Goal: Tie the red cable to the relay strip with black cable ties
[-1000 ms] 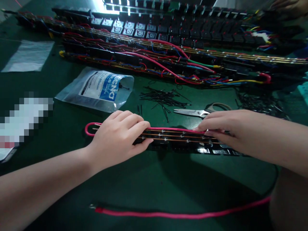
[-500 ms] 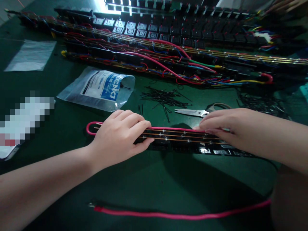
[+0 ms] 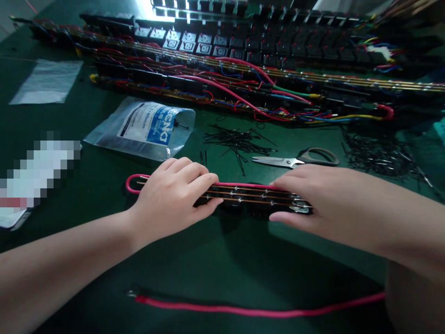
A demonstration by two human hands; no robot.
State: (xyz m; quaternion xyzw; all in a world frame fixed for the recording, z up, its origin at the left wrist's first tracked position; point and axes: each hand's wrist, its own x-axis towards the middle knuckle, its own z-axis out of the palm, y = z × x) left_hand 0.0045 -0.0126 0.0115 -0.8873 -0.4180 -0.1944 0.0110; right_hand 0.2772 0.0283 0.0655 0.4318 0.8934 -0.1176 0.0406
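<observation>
In the head view, the only one, a black strip [image 3: 243,209] with thin copper-coloured rails [image 3: 252,201] lies across the green table [image 3: 194,264] in front of the person, a red cable [image 3: 239,184] running along its far edge and looping round at the left end. The left hand [image 3: 174,195] is curled over strip and cable, thumb down the near side, clasping both. The right hand [image 3: 295,199] straddles the strip farther along, thumb spread from the fingers, whose tips lie at the cable; how firmly it presses cannot be told. The strip is likely stiff and fairly light, its body smooth enough to slide a little, while the bright joints on the rails look the most fragile part. It is best held by its long black sides, with the cable, probably springy but bendable, pinned under the fingertips
</observation>
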